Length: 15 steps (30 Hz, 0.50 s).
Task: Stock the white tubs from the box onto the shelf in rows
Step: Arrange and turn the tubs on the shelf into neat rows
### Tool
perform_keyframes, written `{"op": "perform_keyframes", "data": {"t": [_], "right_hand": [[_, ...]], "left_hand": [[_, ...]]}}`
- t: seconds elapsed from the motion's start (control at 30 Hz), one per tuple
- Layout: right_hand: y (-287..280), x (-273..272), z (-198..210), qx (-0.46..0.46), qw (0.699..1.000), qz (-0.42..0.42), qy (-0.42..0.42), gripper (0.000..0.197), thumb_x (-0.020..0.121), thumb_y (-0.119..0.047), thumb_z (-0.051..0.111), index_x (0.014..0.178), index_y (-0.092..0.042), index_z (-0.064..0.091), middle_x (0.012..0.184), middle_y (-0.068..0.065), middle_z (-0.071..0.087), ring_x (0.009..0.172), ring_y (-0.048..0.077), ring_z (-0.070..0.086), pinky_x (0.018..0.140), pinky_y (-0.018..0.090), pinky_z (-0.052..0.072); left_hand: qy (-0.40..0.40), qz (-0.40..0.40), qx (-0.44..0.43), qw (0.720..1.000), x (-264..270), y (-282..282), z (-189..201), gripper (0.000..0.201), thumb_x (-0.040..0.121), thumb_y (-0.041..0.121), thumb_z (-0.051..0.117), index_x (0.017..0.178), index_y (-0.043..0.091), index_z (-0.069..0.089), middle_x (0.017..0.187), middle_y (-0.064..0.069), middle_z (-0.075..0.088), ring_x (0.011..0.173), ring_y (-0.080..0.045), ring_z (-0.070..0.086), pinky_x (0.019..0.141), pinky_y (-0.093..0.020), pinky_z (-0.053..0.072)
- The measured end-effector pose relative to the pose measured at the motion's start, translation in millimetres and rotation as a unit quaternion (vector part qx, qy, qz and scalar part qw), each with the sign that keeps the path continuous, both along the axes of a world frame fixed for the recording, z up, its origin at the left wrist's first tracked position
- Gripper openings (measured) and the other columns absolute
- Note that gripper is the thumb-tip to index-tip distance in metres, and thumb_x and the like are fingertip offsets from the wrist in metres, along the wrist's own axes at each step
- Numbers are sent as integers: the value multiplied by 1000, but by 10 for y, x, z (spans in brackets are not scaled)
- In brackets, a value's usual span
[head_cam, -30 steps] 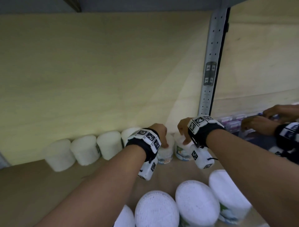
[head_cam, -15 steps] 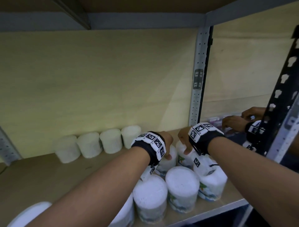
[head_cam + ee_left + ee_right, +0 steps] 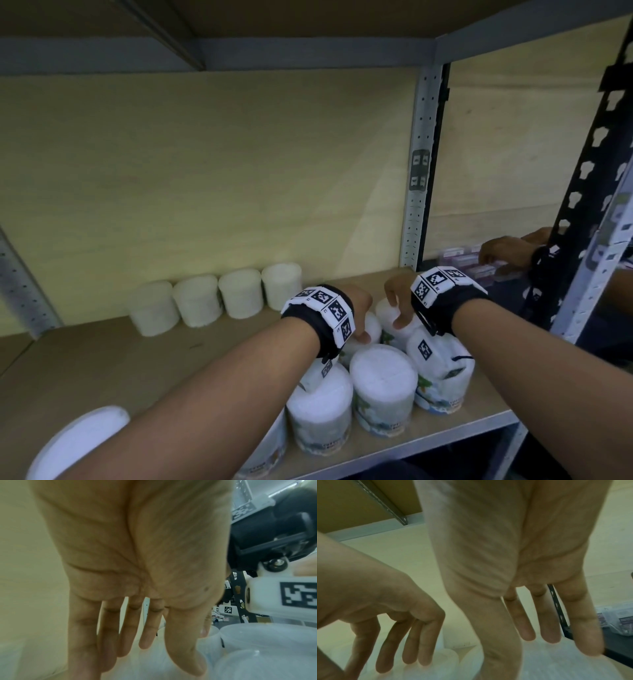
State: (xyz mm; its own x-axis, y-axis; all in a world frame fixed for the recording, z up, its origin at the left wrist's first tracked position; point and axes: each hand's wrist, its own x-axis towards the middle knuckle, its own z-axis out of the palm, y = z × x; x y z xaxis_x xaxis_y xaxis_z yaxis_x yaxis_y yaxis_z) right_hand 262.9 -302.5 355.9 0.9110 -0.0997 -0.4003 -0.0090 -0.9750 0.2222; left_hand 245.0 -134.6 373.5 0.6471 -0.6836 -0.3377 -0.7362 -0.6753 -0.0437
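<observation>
The left hand (image 3: pixel 356 310) was open, its straight fingers just over the lid of a tub (image 3: pixel 368 330). The right hand (image 3: pixel 397 301) was open too, fingers spread over the next tub (image 3: pixel 388 313). Neither hand held anything.

These two tubs stood behind three more (image 3: pixel 383 389) at the front edge of the shelf (image 3: pixel 102 359), near its right end. A row of four white tubs (image 3: pixel 219 296) stood along the back edge.

It looked like the job was partly done: the shelf had lots of room left. The box was not in view.

The tubs had colored labels, but the words were too blurry to read.
</observation>
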Motion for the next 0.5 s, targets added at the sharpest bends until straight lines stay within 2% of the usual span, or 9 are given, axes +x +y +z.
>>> {"op": "perform_keyframes", "data": {"t": [0.07,0.1,0.17,0.23,0.27,0.33,0.4,0.5], "right_hand": [[108,-173,133,7,1000,-10,2,65,52,-66,73,95,-20,55,110,2,63,99,22,63,88,37,54],[144,-212,183,8,1000,-17,7,59,58,-61,75,96,-20,56,110,2,62,101,21,61,88,34,52],[188,-199,220,22,999,-30,14,51,73,-49,73,106,-12,62,110,2,60,98,17,58,82,25,46],[276,-178,266,38,998,-38,-27,42,86,-37,64,111,-3,63,117,6,62,100,19,58,79,25,43],[332,-159,297,52,997,-37,-52,38,89,-34,61,110,-2,64,123,8,63,103,20,60,81,27,45],[452,-91,343,80,993,-30,-80,39,92,-34,58,113,-2,66,125,10,63,111,23,62,88,27,47],[578,11,363,105,989,-17,-103,36,90,-33,60,110,-4,68,120,9,65,109,25,63,87,27,48],[767,172,338,151,978,7,-143,28,87,-32,62,105,-11,66,115,5,64,99,22,61,82,28,49]], "left_hand": [[2,3,-13,1000,2,40,17,51,80,44,69,111,5,59,105,-10,66,82,-24,57,65,-26,43],[6,7,-23,1000,9,67,41,50,82,42,67,113,4,59,106,-10,65,82,-23,55,61,-25,41],[22,28,-43,998,47,152,111,46,87,37,63,119,4,58,113,-11,63,83,-21,51,55,-23,38],[38,51,-57,996,155,279,169,44,88,32,63,122,4,57,120,-12,61,89,-21,53,66,-26,45],[41,63,-58,995,221,361,186,44,88,31,63,122,3,57,120,-12,61,92,-22,55,72,-28,46],[34,95,-62,993,352,556,209,43,88,29,63,121,2,59,114,-10,62,92,-21,56,73,-29,46],[16,129,-78,988,485,780,220,43,89,30,62,122,3,59,105,-8,60,90,-22,56,73,-28,44],[2,177,-104,979,675,1124,208,46,90,32,62,126,5,55,120,-10,60,101,-24,58,81,-30,45]]}}
